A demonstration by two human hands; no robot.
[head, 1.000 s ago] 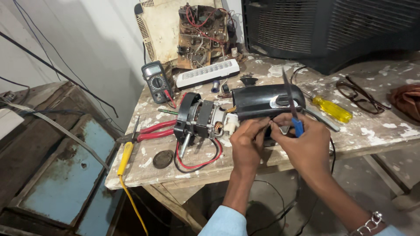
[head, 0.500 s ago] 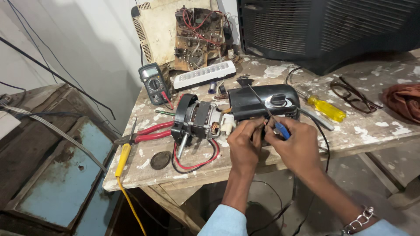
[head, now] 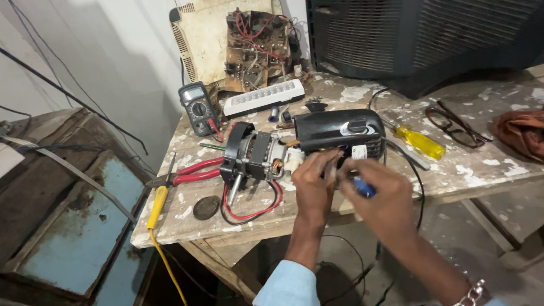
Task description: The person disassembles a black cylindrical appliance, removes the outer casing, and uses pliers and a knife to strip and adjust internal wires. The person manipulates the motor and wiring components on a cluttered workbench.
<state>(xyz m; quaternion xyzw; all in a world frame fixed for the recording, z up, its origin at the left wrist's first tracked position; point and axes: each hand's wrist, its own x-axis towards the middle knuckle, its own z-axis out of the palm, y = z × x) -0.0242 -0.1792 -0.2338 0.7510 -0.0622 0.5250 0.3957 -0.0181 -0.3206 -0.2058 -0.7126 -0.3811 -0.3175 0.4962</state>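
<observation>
Your paint-spattered wooden workbench (head: 481,170) fills the middle of the frame, with a big dark louvred cabinet (head: 419,34) at the upper right. At centre lies the black-cased electric motor unit (head: 306,144), its long axis running left to right, the bare windings and black end bracket pointing to the frame's left, the glossy housing to the right. It rests on its side, likely so the joint between casing and core faces you.

Your left hand (head: 314,184) has its fingers drawn together on the white fitting at that joint, steadying it. Your right hand (head: 385,195) is wrapped shut around a blue-handled tool (head: 362,187), its tip hidden.

Left of centre lie red-handled pliers (head: 192,170); further up sits a small dark multimeter (head: 196,107).
</observation>
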